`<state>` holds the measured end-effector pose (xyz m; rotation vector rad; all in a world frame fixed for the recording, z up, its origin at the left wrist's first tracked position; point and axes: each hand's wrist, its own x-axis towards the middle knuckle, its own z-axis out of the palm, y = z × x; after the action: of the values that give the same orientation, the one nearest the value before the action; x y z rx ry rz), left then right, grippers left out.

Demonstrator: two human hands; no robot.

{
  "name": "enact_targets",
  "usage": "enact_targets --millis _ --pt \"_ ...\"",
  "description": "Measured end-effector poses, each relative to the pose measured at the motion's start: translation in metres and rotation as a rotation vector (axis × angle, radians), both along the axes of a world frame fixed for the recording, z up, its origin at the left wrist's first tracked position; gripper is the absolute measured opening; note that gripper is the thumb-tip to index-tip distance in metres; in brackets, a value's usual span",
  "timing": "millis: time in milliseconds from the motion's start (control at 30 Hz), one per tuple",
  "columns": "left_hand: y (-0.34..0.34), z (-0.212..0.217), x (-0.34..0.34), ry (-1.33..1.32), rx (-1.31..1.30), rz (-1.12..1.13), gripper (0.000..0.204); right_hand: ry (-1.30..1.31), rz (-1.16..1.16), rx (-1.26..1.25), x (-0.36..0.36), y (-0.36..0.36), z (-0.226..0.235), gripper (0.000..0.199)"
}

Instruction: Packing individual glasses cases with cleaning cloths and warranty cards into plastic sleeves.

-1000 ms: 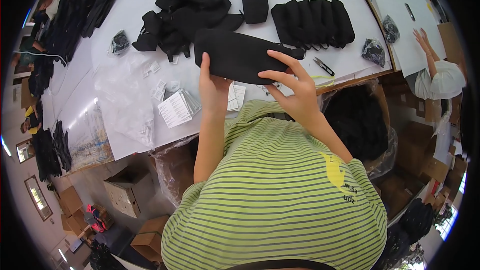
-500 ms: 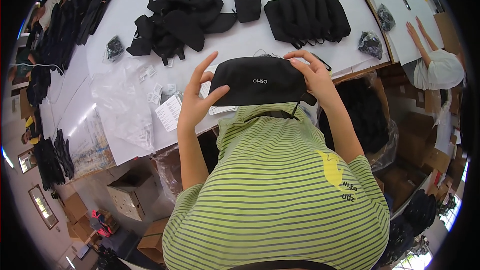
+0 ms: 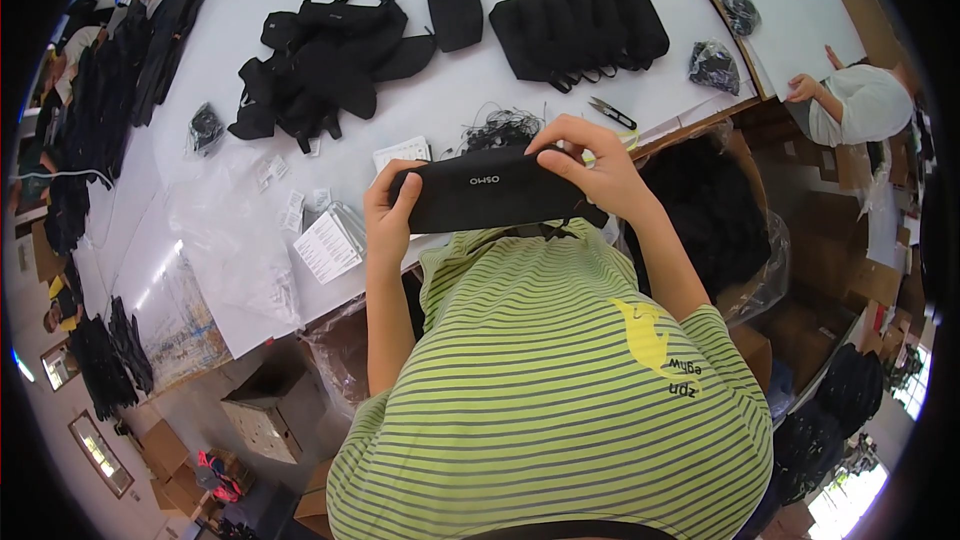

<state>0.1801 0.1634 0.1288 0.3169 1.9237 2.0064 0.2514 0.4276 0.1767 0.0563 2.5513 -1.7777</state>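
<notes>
You are holding a long black pouch [image 3: 495, 190] level in front of your chest, just above the near edge of the white desk [image 3: 520, 90]. Your left hand [image 3: 390, 215] is closing its grip around the pouch's left end, fingers wrapped over the front, while your right hand [image 3: 590, 165] is pinching the right end, fingers curling over the top edge. The pouch is lying flat between both hands (small white lettering is facing up).

On the desk beyond it, a tangle of thin black cord [image 3: 500, 127] is sitting just behind the pouch, and small black snips [image 3: 612, 114] are lying near your right hand. Farther back, a row of black pouches [image 3: 580, 25] is standing packed side by side, a single dark pouch [image 3: 455, 8] is resting beside a loose heap of black bags [image 3: 320, 65], and white paper tags [image 3: 325, 245] are lying to your left among clear plastic sheets [image 3: 215, 250]. At the far right, another person's arm [image 3: 825, 105] is resting at a neighbouring desk.
</notes>
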Motion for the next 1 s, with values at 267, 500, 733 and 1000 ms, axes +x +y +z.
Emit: enact_targets --millis 267,500,733,1000 --pt "0.020 0.004 -0.017 -0.245 0.059 -0.083 0.040 -0.282 -0.004 -0.276 -0.022 0.059 -0.045 0.037" --pt "-0.040 -0.115 -0.002 0.256 -0.979 0.111 0.073 0.310 -1.126 0.453 -0.078 0.192 -0.072 0.055" --pt "-0.039 -0.149 0.013 0.203 -1.050 0.245 0.086 -0.035 -1.061 0.723 -0.106 0.269 -0.140 0.045" --pt "-0.032 -0.138 0.013 0.186 -1.033 0.326 0.087 -0.096 -0.781 0.201 -0.116 0.268 -0.213 0.067"
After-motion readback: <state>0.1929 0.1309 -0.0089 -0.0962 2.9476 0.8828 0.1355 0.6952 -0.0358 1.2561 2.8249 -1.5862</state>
